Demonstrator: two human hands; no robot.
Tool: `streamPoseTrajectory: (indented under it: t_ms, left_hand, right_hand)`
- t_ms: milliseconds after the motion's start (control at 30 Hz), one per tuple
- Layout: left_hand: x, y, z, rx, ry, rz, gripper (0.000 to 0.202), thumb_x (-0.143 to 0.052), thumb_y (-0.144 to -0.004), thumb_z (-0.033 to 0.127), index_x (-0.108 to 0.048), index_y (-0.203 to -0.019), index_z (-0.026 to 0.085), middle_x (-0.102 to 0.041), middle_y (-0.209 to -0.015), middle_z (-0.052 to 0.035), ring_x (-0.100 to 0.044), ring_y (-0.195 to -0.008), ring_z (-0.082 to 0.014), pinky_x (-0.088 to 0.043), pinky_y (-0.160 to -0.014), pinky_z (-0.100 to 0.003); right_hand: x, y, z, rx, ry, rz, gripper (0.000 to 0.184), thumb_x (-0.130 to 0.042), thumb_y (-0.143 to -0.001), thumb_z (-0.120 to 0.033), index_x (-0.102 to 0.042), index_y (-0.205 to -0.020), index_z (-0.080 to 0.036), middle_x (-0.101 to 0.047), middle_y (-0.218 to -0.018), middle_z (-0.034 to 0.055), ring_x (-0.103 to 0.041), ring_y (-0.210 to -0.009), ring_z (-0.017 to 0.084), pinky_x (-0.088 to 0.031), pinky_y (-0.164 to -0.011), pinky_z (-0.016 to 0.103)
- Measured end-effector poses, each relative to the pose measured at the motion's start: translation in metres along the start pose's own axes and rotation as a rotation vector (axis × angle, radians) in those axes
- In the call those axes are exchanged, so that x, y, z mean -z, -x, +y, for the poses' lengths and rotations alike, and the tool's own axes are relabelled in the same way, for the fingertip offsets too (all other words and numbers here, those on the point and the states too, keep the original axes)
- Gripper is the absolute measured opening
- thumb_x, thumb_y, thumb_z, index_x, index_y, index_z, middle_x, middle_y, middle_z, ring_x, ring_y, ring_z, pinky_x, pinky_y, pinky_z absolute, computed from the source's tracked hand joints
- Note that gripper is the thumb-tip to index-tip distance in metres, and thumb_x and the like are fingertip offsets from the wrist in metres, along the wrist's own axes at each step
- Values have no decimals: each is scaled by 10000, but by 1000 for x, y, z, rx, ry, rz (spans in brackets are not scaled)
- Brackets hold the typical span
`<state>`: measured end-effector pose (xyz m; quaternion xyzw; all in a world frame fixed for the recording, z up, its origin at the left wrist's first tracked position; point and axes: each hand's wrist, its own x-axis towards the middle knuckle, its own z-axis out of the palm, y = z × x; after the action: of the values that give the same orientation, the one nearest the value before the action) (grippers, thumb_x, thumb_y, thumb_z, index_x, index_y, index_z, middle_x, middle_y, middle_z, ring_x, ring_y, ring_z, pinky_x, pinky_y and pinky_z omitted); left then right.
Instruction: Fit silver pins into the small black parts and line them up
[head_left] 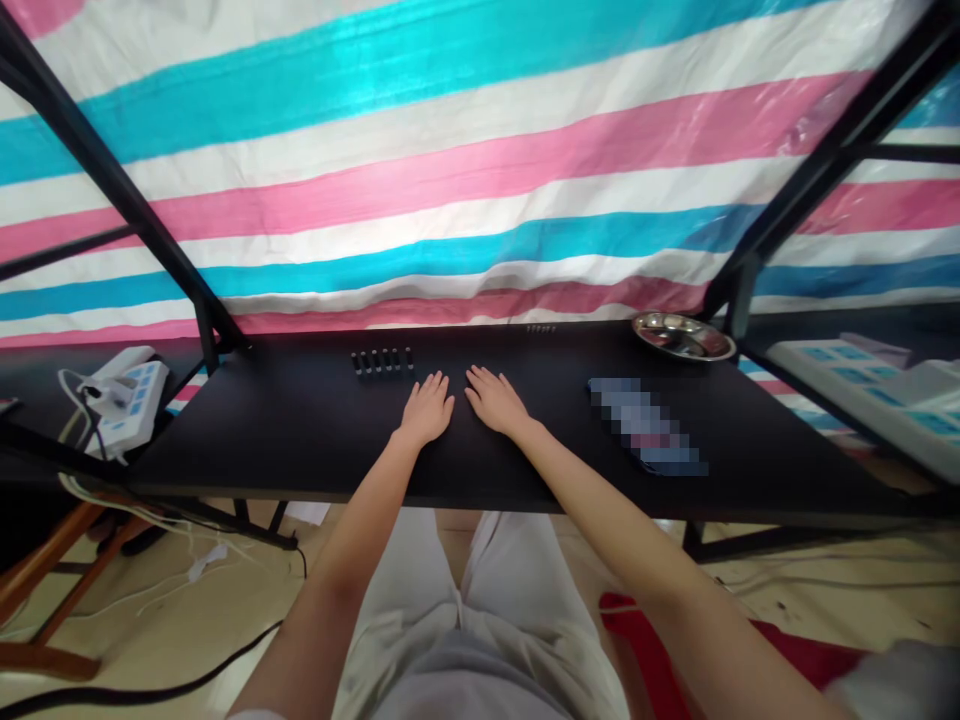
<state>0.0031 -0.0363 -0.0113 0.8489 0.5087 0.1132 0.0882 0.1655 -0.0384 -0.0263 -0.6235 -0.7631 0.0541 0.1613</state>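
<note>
The left hand [427, 410] and right hand [496, 400] lie flat on the desk [262, 430], apart, holding nothing. A left-hand bump could knock the six black cylinders [386, 360], left of the frame's middle, out of line.

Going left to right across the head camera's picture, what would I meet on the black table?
Small dark cylinders, left hand, right hand, a row of tiny pieces, shiny metal plate.

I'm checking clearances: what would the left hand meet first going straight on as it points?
The left hand would probably meet the striped sheet behind the black table, passing right of the battery-like cylinders; depth there is unclear.
</note>
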Motion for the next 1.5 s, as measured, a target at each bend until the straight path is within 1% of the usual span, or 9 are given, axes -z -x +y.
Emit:
streamPoseTrajectory:
  t_ms: [100,233,433,767,1167,1233,1300,1400,1500]
  left_hand:
    - [0,0,2,5,-76,-40,526,-221,-913,349,-308,-1377,116,-257,-1459,-97,-209,-1356,-221,-179,-1104,-427]
    - [2,2,4,4,-112,-48,541,-199,-914,360,-286,-1388,115,-247,-1462,-95,-199,-1360,-214,-177,-1104,-420]
    - [3,3,6,10,-112,-54,550,-197,-913,368,-277,-1391,109,-243,-1464,-93,-191,-1362,-207,-168,-1108,-411]
    - [3,4,6,6,-124,-51,553,-194,-912,368,-275,-1392,106,-243,-1464,-89,-197,-1360,-210,-173,-1106,-410]
    - [2,4,5,4,-98,-34,542,-220,-908,365,-302,-1381,114,-260,-1459,-83,-207,-1357,-204,-183,-1104,-418]
    - [3,5,5,0,-60,-4,514,-258,-902,351,-354,-1355,127,-301,-1443,-85,-243,-1344,-207,-199,-1097,-423]
    - [5,5,4,0,7,68,464,-316,-887,322,-451,-1287,130,-395,-1391,-96,-330,-1301,-207,-244,-1081,-404]
    - [8,5,2,24,155,242,352,-383,-856,253,-600,-1105,132,-589,-1187,-99,-511,-1125,-190,-359,-1003,-339]
    - [12,4,-2,129,328,444,276,-407,-833,212,-657,-934,153,-664,-979,-77,-585,-937,-177,-431,-895,-316]
  right_hand:
    - [2,5,-1,-20,12,-29,506,-243,-911,-330,-353,-1366,-136,-312,-1439,84,-245,-1334,218,-187,-1079,457]
    - [4,5,-4,-24,17,-45,506,-242,-913,-326,-344,-1370,-134,-305,-1441,84,-241,-1336,214,-183,-1081,460]
    - [5,6,-4,-18,6,-26,490,-255,-912,-322,-371,-1358,-156,-322,-1433,88,-254,-1331,218,-189,-1076,467]
    - [7,9,-7,-6,5,6,479,-272,-903,-301,-410,-1332,-139,-357,-1413,102,-292,-1314,226,-213,-1066,473]
    - [8,9,-8,-11,9,-5,481,-271,-904,-307,-403,-1334,-138,-354,-1416,97,-289,-1315,215,-212,-1068,463]
    - [8,10,-8,-10,7,-2,478,-270,-906,-306,-404,-1332,-135,-357,-1414,96,-288,-1316,214,-210,-1068,462]
    - [8,10,-8,-10,1,3,474,-275,-907,-308,-406,-1329,-136,-361,-1412,93,-288,-1315,212,-207,-1069,456]
    - [8,10,-7,-10,-7,19,462,-295,-904,-308,-423,-1316,-144,-374,-1406,91,-301,-1305,216,-214,-1062,453]
    - [9,8,-8,0,-21,78,414,-333,-893,-297,-507,-1243,-160,-459,-1339,102,-385,-1234,228,-260,-1023,441]
